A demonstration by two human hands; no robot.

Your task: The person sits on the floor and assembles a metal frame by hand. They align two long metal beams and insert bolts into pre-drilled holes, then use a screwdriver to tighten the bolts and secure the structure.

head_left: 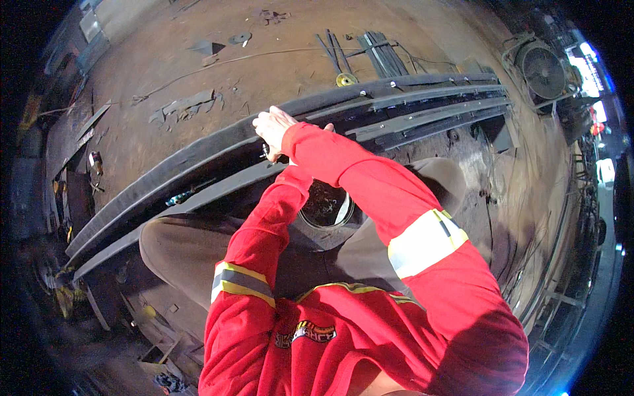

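My right hand [272,128] reaches over the near long dark steel beam [198,146], its fingers bent and closed at the beam's edge. A small shiny metal piece [265,151] shows just below those fingers; its kind is too small to make out. The right forearm crosses over my left wrist, so most of my left hand [329,127] is hidden, with only a fingertip showing past the red sleeve. Between my knees stands a round bucket [321,226] with dark small pieces inside.
More long beams [429,119] run side by side to the right, studded with small bolts. Beyond them lie dark metal bars [384,56] and a yellowish disc [346,80]. A floor fan [543,70] stands far right. A cable [218,64] crosses the dirty floor.
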